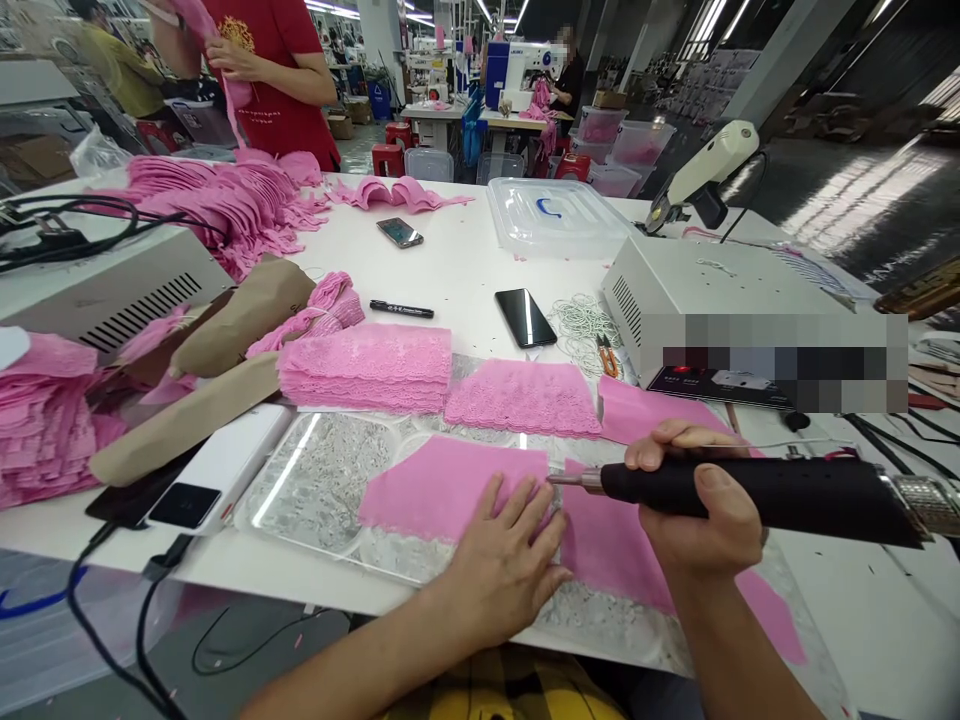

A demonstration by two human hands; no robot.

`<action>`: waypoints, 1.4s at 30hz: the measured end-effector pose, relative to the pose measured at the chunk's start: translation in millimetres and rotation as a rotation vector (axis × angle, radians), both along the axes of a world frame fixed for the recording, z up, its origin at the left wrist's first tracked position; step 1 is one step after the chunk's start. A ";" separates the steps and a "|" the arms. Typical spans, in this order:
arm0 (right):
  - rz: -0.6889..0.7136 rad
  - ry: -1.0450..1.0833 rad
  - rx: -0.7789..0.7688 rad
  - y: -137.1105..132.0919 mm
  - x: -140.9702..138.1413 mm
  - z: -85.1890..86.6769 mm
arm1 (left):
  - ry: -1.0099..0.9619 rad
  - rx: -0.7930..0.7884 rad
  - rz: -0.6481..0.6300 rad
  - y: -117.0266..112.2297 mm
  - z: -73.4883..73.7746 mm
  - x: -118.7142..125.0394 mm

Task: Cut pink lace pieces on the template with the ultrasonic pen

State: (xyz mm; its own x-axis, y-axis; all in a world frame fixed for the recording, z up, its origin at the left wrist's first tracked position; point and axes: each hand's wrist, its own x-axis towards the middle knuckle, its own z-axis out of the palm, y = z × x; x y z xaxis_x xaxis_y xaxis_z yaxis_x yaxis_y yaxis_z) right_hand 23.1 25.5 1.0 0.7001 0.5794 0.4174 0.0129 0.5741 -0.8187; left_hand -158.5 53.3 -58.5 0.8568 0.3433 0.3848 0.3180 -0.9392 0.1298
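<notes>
Nearest my camera, at the lower edge of the view, is a yellow-and-black checked garment. Both forearms extend forward from either side of it over the white table.

Left hand: released, holding nothing. It lies palm down with fingers spread, its fingertips on the right part of a plain pink fabric piece. This piece lies flat on a clear patterned mat, directly in front of the wearer.

Right hand: closed around a black-handled tool, held nearly level with its slim metal tip directed left. The tip is at the right edge of the fabric piece, just beside the left fingers; I cannot tell whether it touches the cloth. A second pink panel lies to the right, below the tool. Pink cloth also shows beyond the right wrist; I cannot confirm that it is the same panel.

Behind the work, I locate a thick stack of pink lace and, beside it on the right, a lower lace pile. Farther back are a black marker, a dark phone, a tangle of pale cord and orange-handled snips. A vented metal unit stands to the right of the cord.

Across the table, a person in a red shirt holds pink material.
</notes>
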 end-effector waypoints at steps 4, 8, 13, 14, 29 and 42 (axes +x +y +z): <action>0.003 -0.008 -0.004 0.1 -0.5 -0.2 | -0.002 0.008 0.000 0.1 -0.3 0.5; 0.014 -0.016 -0.003 0.4 -0.3 -1.0 | -0.001 -0.005 0.000 0.0 -0.3 0.7; 0.020 -0.011 0.000 0.4 1.1 -1.0 | -0.001 -0.011 -0.005 0.0 -0.8 0.1; 0.021 -0.011 -0.003 0.5 1.1 -0.8 | 0.004 -0.014 -0.006 0.1 -1.0 0.2; -0.005 -0.016 -0.044 2.2 -0.1 1.7 | -0.044 0.023 -0.080 -8.4 2.0 -14.7; 0.112 0.007 -0.036 -12.2 2.4 4.1 | -0.096 0.016 -0.142 -10.9 4.8 -20.6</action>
State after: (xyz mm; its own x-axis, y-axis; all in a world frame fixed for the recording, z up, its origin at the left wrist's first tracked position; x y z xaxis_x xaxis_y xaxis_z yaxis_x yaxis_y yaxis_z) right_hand 25.5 13.2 5.1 0.6331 0.6687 0.3900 -0.0558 0.5419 -0.8386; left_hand -179.1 42.4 -53.8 0.8551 0.2146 0.4720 0.1689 -0.9760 0.1378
